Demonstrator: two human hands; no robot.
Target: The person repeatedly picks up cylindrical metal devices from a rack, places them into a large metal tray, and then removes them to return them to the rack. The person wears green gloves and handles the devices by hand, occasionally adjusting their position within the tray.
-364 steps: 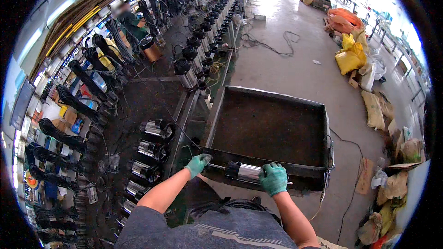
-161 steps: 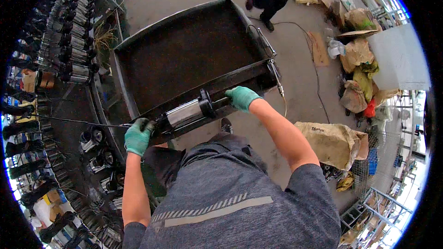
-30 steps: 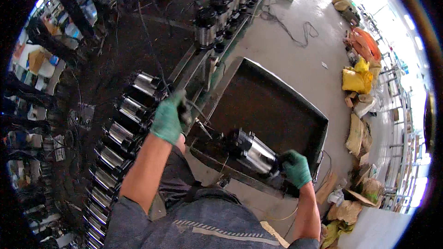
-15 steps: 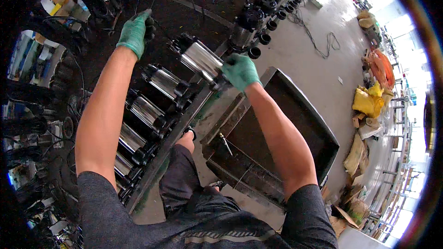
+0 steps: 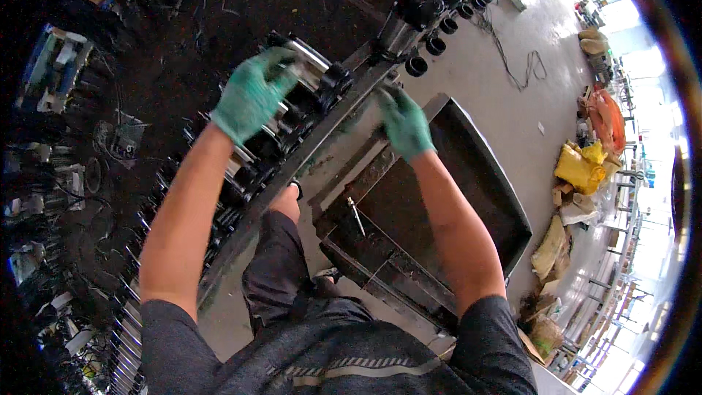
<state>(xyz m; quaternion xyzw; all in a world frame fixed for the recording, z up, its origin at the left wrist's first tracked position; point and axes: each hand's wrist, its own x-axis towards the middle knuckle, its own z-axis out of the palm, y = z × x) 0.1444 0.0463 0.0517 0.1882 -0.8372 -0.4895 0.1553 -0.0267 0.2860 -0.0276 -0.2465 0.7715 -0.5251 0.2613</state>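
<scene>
Both my hands wear green gloves with dark fingers. My left hand (image 5: pixel 250 96) is open, its fingers curved and blurred, over the row of shiny metal cylinders with black ends. Beside its fingertips lies one such cylinder (image 5: pixel 313 57), its black end fitting (image 5: pixel 336 79) toward the rail. Part of the row is hidden behind this hand and forearm. My right hand (image 5: pixel 406 123) hangs open above the gap between the rail (image 5: pixel 316 153) and a dark metal cart (image 5: pixel 439 205). Its fingers point forward, slightly smeared, and nothing shows in them.
A small metal tool (image 5: pixel 356 216) lies on the cart. More black-ended units (image 5: pixel 418 9) line the rail farther ahead. A loose cable (image 5: pixel 504 58) runs over the floor. At right lie yellow bags (image 5: pixel 583 164) and an orange bundle (image 5: pixel 605 118); cluttered shelves stand at far left.
My left hand has come down and right, from above the bench to the cylinders. My right hand has left the cylinder's end and moved slightly right. The view has shifted too.
</scene>
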